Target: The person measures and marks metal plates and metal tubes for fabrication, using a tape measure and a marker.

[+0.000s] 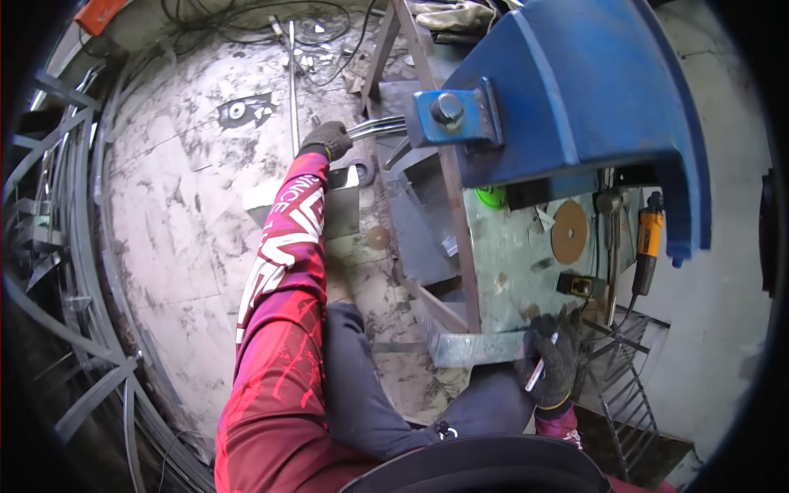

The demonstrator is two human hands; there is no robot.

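Note:
My left hand [327, 140], in a dark knitted glove, is closed around the end of some thin shiny metal bars [378, 128]. The bars reach right to the blue vise-like block [452, 115] with a large bolt head, where their far ends are hidden. My right hand [552, 361], also gloved, is low at the near edge of the metal-topped bench [514, 271]. Its fingers are closed on a slim white pen-like stick [536, 374], which slants down across the palm. Just left of that hand runs the galvanized metal edge strip [477, 349].
A large blue machine body [575, 82] overhangs the bench. On the bench lie a brown disc [569, 232], a green round item [491, 197] and a hammer [609, 205]. An orange power tool [648, 238] is at right. Metal strips [90, 246] pile up at far left.

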